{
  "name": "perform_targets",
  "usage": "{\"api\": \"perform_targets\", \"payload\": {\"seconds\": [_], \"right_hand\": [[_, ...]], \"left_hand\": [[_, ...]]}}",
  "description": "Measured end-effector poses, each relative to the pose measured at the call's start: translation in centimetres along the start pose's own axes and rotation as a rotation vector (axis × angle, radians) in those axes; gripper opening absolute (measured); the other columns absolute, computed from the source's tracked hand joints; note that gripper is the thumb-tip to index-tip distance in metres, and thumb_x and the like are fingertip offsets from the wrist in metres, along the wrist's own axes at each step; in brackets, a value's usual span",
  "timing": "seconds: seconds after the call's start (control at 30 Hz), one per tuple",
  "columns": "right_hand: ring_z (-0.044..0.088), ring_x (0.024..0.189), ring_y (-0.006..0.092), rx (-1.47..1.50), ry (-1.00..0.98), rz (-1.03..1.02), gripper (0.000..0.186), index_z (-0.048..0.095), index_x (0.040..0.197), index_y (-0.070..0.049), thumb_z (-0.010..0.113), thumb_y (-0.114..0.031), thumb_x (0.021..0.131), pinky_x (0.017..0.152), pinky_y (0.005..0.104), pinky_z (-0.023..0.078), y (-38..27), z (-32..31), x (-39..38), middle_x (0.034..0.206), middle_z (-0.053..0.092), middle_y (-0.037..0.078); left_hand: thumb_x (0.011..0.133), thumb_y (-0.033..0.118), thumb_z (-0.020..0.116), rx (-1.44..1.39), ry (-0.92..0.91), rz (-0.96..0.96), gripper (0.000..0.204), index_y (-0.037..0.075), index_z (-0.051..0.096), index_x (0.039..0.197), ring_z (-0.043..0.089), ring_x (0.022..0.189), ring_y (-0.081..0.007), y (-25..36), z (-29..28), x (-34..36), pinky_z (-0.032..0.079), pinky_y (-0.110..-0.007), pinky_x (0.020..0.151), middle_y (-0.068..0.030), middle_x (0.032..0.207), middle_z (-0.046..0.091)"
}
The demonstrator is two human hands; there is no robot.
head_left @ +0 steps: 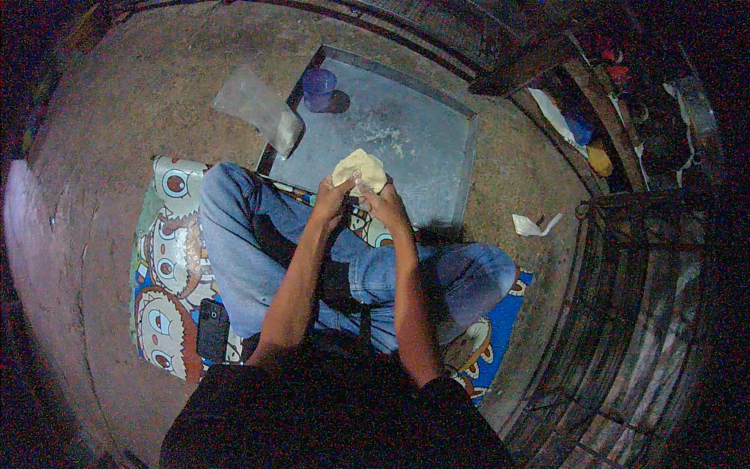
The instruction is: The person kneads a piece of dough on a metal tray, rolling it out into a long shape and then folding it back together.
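Observation:
A pale yellow, flattened round of dough [360,168] is held up between both hands, over the near edge of a grey metal tray [406,168]. My left hand [332,199] grips its left lower edge, thumb on top. On the other side, my right hand [384,205] pinches the right lower edge, also with the thumb on top. The fingers under the dough are hidden. White floury smears mark the tray's surface beyond the dough. A small purple cup [319,87] stands in the tray's far left corner.
A clear plastic bag [262,109] with something pale inside lies over the tray's left rim. I sit cross-legged on a cartoon-print mat [168,258], a dark phone [212,330] at my left. White scraps [535,225] lie on the floor at right, near wooden slats [625,313].

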State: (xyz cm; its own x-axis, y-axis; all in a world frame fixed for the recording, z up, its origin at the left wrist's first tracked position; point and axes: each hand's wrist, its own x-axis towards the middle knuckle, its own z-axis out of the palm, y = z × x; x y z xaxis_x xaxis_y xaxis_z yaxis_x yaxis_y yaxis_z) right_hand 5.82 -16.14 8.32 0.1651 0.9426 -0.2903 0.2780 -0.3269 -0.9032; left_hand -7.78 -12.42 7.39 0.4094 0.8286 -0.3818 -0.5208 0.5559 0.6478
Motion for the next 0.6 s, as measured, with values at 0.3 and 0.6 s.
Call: {"api": "perform_targets", "payload": {"seconds": [0.3, 0.6], "right_hand": [[0.061, 0.075, 0.0186, -0.160, 0.011, -0.020, 0.041, 0.059, 0.110, -0.005, 0.066, -0.031, 0.080, 0.071, 0.0313, 0.048, 1.7, -0.5, 0.3, 0.088, 0.065, 0.009], [0.061, 0.097, 0.0324, -0.327, 0.030, -0.124, 0.061, 0.054, 0.118, -0.012, 0.070, -0.047, 0.071, 0.083, 0.0394, 0.048, 0.5, -0.2, -0.4, 0.109, 0.062, 0.013]], "left_hand": [[0.091, 0.026, 0.053, -0.138, -0.093, -0.117, 0.036, -0.001, 0.052, 0.114, 0.061, 0.093, -0.0204, -0.4, 0.0, 0.2, 0.049, -0.031, 0.081, -0.0099, 0.105, 0.060], [0.089, 0.026, 0.058, -0.124, -0.022, 0.002, 0.035, -0.002, 0.055, 0.109, 0.061, 0.088, -0.0206, -1.4, -1.5, 1.5, 0.049, -0.032, 0.074, -0.0103, 0.100, 0.062]]}}
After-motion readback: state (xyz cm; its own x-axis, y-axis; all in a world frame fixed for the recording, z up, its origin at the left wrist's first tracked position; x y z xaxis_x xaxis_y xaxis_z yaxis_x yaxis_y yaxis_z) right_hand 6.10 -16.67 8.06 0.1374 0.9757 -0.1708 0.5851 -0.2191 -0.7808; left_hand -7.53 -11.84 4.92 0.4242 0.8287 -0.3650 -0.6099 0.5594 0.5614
